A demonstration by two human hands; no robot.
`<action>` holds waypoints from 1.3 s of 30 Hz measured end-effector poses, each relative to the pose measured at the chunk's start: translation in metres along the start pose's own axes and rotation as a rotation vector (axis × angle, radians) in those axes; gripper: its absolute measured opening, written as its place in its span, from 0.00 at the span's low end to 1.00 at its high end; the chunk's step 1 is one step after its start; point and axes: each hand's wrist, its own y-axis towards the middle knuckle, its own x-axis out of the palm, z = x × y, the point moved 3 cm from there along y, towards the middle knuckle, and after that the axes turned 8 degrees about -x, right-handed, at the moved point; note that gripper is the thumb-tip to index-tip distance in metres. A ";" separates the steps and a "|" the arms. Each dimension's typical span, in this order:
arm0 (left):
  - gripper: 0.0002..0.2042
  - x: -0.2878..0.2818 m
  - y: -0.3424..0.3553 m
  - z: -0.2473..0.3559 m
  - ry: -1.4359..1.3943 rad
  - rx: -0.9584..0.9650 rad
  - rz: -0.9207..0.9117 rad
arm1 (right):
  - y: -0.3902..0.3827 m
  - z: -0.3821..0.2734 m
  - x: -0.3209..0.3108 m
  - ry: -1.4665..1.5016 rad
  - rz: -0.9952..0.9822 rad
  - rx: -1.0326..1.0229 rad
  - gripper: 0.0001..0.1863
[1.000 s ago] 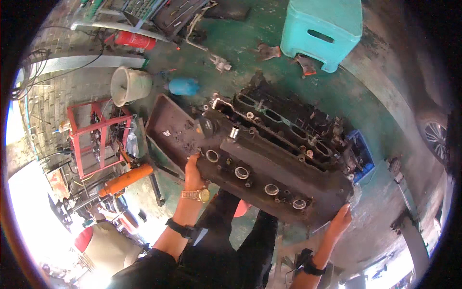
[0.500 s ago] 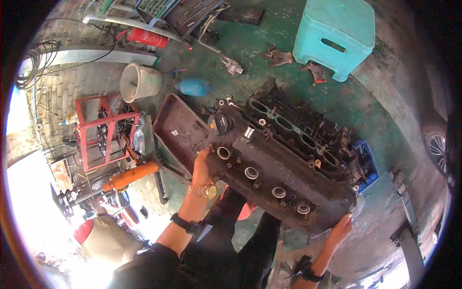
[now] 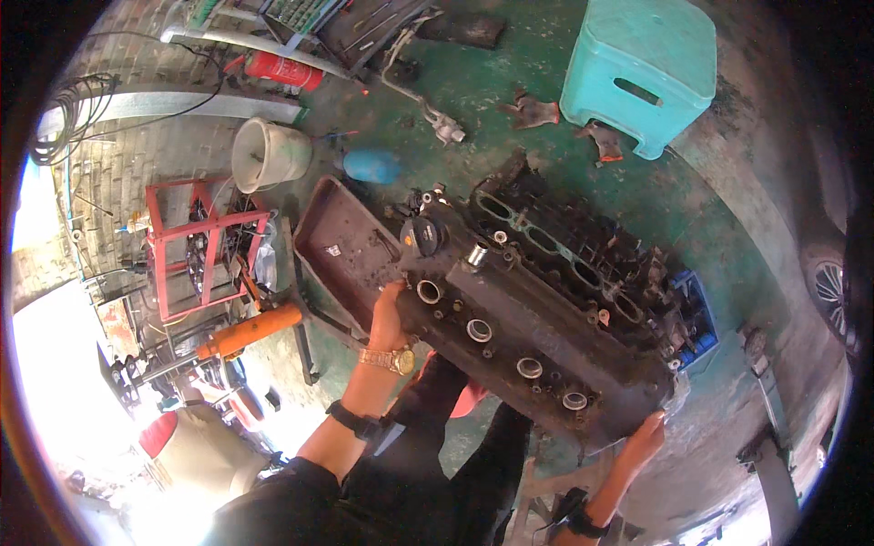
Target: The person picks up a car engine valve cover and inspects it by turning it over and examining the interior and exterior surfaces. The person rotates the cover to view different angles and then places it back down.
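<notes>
A dark, grimy engine valve cover (image 3: 555, 332) with several round ports and a black filler cap (image 3: 421, 235) lies in front of me, over or against an engine part with oblong ports (image 3: 574, 264); whether it rests on it I cannot tell. My left hand (image 3: 387, 318), wearing a gold watch, grips the cover's lower left end. My right hand (image 3: 645, 437) has its fingers closed round the lower right corner. A rusty brown tray (image 3: 335, 238) sits just left of the cover, and a blue crate (image 3: 703, 305) shows behind its right end.
Turquoise stool (image 3: 637, 64), gloves (image 3: 537, 111), metal pipe (image 3: 419, 105), white bucket (image 3: 269, 150), blue container (image 3: 371, 166) and fire extinguisher (image 3: 282, 69) are behind. Red frame (image 3: 208, 242) and orange cylinder (image 3: 250, 332) stand left; a car wheel (image 3: 828, 287) is at right.
Since a second ago the view has shifted, so the surroundings and engine parts appear further right. My right hand sits lower in the picture; both hands keep their grip on the cover.
</notes>
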 end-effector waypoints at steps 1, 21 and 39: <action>0.13 0.002 -0.001 -0.001 0.007 -0.005 0.015 | 0.000 -0.001 0.000 0.015 -0.004 -0.005 0.30; 0.15 -0.041 0.041 -0.009 0.050 0.012 -0.075 | 0.000 -0.017 0.004 -0.017 -0.044 0.022 0.21; 0.16 -0.040 0.037 0.005 0.268 0.062 -0.087 | 0.006 -0.031 0.008 -0.036 -0.015 0.037 0.22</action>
